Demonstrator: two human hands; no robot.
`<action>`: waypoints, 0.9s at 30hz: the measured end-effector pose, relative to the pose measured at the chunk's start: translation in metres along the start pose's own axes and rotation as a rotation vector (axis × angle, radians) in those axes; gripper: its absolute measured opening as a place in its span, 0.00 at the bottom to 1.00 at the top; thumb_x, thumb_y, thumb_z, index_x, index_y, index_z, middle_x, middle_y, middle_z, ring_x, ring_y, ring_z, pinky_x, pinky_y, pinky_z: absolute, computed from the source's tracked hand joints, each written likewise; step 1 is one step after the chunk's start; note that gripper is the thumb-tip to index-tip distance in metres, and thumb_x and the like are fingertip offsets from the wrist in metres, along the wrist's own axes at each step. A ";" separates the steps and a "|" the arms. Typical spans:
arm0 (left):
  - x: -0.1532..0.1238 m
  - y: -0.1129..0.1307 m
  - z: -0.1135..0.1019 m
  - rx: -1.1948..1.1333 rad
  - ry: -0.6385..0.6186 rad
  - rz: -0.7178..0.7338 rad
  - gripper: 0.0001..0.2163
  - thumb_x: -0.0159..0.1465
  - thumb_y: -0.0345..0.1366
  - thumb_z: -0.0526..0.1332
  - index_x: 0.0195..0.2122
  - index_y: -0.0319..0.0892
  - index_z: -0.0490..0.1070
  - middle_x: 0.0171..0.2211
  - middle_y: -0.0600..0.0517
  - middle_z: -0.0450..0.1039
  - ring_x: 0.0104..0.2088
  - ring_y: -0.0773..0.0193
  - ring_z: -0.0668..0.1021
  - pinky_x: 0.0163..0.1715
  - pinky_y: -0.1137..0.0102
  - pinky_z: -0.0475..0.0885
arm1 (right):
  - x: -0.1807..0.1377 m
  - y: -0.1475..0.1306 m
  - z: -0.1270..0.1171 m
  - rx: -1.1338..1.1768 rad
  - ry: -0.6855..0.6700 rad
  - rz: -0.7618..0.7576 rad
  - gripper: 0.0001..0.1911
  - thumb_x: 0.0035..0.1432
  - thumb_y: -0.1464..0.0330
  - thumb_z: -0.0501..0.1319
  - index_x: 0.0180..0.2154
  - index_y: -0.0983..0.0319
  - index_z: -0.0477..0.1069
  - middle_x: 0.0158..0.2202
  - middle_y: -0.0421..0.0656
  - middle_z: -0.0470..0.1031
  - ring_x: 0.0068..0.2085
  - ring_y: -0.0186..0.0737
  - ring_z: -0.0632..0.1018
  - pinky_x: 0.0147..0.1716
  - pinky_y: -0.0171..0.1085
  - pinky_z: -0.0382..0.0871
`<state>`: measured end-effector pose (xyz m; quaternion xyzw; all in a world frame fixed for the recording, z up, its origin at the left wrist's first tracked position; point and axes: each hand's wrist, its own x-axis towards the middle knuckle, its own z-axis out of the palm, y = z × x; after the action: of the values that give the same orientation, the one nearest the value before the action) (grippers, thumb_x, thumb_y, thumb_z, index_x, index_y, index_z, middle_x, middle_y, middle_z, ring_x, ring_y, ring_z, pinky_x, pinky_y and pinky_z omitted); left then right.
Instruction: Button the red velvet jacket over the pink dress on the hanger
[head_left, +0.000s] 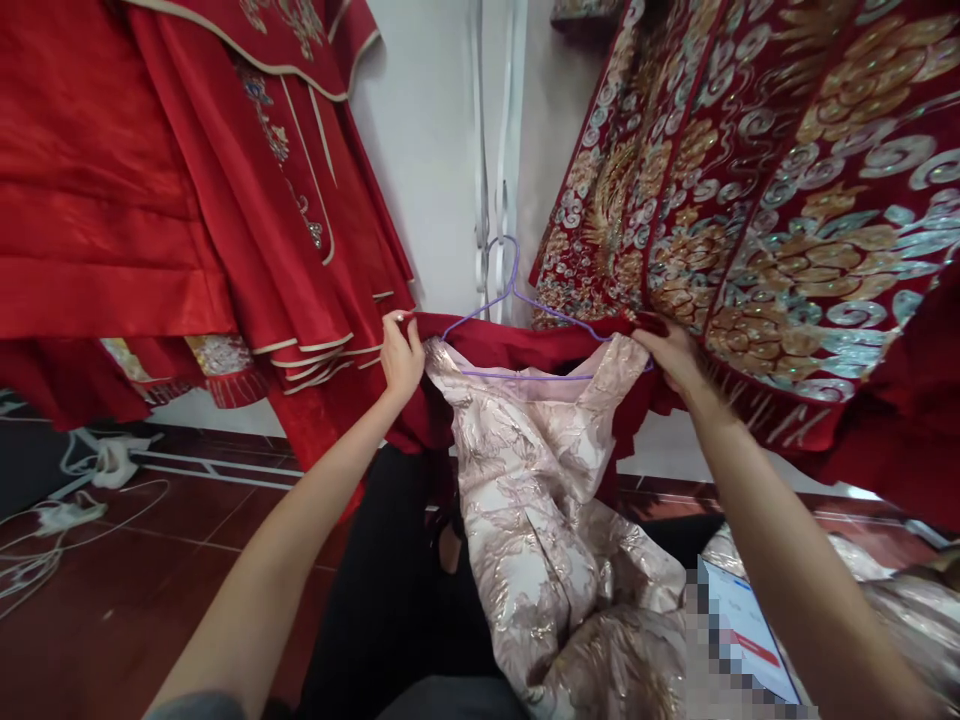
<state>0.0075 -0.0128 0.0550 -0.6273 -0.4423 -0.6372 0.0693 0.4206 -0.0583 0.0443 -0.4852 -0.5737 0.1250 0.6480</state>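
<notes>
A dark red garment [502,340] is stretched sideways between my hands, its top edge pulled nearly straight. My left hand [403,355] pinches its left corner. At the other end my right hand [667,350] grips the right corner, close to the dress shoulder; its fingertips are partly hidden. In front of the red cloth, a purple wire hanger [514,285] carries a pale pink and gold brocade dress [517,470]. The wide straps of this dress sit on the hanger, and its skirt falls in folds over my lap.
Red outfits with cream trim [285,200] hang at left; an embroidered red and gold garment [750,220] hangs at right. White straps [484,130] run down the wall. A lit phone [750,630] lies at lower right. White cables [60,545] lie on red floor tiles [187,580].
</notes>
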 end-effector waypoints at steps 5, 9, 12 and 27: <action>-0.002 -0.007 -0.011 0.141 -0.305 0.074 0.26 0.58 0.42 0.62 0.56 0.42 0.59 0.49 0.44 0.69 0.48 0.55 0.74 0.44 0.65 0.69 | -0.024 -0.024 -0.008 -0.421 0.007 -0.293 0.25 0.43 0.72 0.59 0.47 0.60 0.68 0.40 0.47 0.74 0.41 0.46 0.76 0.44 0.46 0.70; 0.014 -0.011 -0.010 0.217 -0.506 -0.041 0.19 0.56 0.44 0.64 0.47 0.43 0.69 0.43 0.46 0.75 0.45 0.54 0.75 0.45 0.65 0.69 | -0.027 -0.032 -0.014 -0.664 -0.077 -0.409 0.22 0.44 0.73 0.57 0.45 0.60 0.69 0.39 0.47 0.72 0.40 0.48 0.74 0.41 0.46 0.69; 0.020 -0.008 -0.011 0.249 -0.572 -0.092 0.14 0.56 0.45 0.63 0.40 0.44 0.74 0.39 0.47 0.77 0.43 0.54 0.76 0.43 0.67 0.69 | -0.022 -0.029 -0.017 -0.537 -0.045 -0.404 0.14 0.49 0.70 0.56 0.40 0.61 0.69 0.36 0.47 0.72 0.37 0.46 0.74 0.39 0.45 0.70; -0.008 0.011 -0.014 0.317 -0.399 -0.107 0.15 0.60 0.42 0.58 0.46 0.42 0.70 0.47 0.43 0.69 0.45 0.54 0.76 0.45 0.64 0.69 | -0.076 -0.055 0.006 -0.743 0.042 -0.081 0.17 0.54 0.71 0.53 0.47 0.64 0.63 0.33 0.52 0.75 0.32 0.51 0.77 0.34 0.45 0.68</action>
<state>0.0057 -0.0322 0.0564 -0.6975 -0.5742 -0.4264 0.0444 0.3699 -0.1373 0.0393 -0.6666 -0.5853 -0.1277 0.4436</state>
